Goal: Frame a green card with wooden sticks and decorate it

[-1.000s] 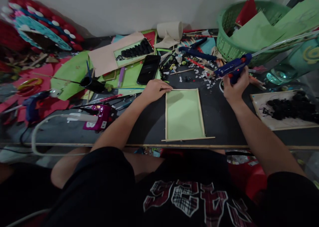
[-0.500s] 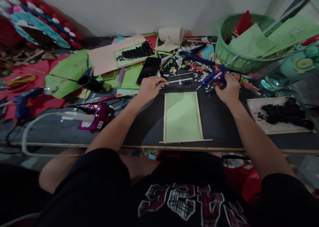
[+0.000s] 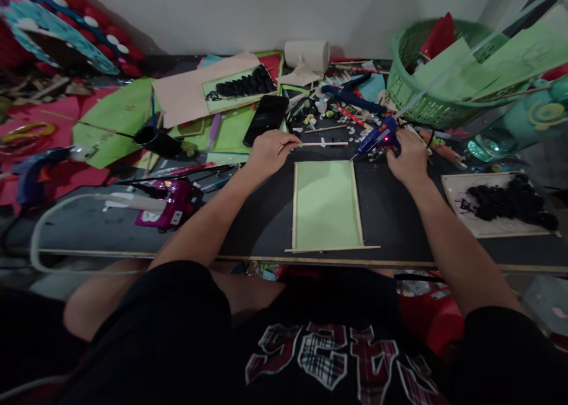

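Between the fingers of my left hand (image 3: pixel 271 152) is a thin wooden stick (image 3: pixel 326 144), pointing right above the top edge of a pale green sheet (image 3: pixel 327 206). Narrow wooden strips run along the sheet's left and right sides, and another strip (image 3: pixel 332 249) crosses its bottom, jutting past both corners. My right hand (image 3: pixel 409 158) is wrapped round the handle of a blue glue gun (image 3: pixel 377 137) with a red light lit. The gun's nozzle points down and left, close to the sheet's top right corner; whether it touches cannot be made out.
At the back lie a black phone (image 3: pixel 266 119), blue pliers (image 3: pixel 352 99) and scattered scraps. A green basket (image 3: pixel 410 91) stands back right, with a framed panel of black pieces (image 3: pixel 506 201) in front. To the left are a purple power strip (image 3: pixel 166 205) and a black cup (image 3: pixel 157 141).
My right hand has brought the glue gun's nozzle lower, to the sheet's top right corner. The stick in my left hand has shifted slightly right. The whole view has tilted a little.
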The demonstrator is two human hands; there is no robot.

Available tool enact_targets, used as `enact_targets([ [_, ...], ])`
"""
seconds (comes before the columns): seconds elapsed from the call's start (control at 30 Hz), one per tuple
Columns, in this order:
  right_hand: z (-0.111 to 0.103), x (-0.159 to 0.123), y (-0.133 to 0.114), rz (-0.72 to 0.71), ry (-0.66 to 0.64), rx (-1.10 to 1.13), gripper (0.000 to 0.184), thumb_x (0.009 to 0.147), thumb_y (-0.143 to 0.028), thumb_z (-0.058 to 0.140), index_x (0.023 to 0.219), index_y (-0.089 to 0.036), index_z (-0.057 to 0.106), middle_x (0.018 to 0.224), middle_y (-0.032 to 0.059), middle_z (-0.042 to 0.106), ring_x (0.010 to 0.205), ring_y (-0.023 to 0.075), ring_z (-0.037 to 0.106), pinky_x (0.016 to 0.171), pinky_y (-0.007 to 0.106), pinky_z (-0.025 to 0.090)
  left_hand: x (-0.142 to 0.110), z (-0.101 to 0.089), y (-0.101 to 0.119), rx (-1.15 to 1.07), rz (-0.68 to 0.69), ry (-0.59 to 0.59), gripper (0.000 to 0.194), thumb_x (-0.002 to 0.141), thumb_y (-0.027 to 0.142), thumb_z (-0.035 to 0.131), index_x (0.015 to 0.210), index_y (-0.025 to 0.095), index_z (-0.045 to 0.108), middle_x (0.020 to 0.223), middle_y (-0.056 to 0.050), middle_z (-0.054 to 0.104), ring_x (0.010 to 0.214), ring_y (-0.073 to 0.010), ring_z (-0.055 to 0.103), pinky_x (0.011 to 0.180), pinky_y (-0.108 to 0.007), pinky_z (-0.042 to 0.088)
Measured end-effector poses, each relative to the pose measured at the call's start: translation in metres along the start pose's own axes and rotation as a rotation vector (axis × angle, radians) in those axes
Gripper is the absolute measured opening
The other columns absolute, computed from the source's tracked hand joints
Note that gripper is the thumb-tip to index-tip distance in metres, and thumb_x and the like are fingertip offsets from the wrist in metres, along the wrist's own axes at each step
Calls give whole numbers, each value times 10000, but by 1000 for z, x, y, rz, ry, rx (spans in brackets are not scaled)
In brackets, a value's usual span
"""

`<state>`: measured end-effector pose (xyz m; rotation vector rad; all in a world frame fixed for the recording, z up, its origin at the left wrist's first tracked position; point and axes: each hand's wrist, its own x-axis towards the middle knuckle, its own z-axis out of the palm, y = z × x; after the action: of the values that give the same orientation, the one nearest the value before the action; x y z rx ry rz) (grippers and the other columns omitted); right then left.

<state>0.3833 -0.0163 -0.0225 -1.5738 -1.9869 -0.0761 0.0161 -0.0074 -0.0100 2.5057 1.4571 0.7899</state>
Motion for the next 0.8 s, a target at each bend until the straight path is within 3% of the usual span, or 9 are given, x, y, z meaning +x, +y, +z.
enact_targets([
  [0.57, 1, 1, 7, -42, 30, 6, 441, 782, -129, 538, 1201, -156, 673, 1249, 153, 704, 1225, 324, 634, 1114, 545, 481, -1, 8, 4, -37, 64, -61, 267, 1011, 315, 525, 1032, 194, 763, 1030, -80, 776, 994, -229, 695, 926, -361, 513],
  [0.8, -8, 2, 4, -29, 89, -42, 502, 756, -288, 650, 1218, -93, 645, 1191, 187, 706, 1151, 348, 652, 1080, 534, 493, -2, 14, 8, -56, 97, -94, 280, 1016, 311, 506, 1029, 199, 762, 1042, -81, 779, 1018, -234, 697, 922, -372, 520],
])
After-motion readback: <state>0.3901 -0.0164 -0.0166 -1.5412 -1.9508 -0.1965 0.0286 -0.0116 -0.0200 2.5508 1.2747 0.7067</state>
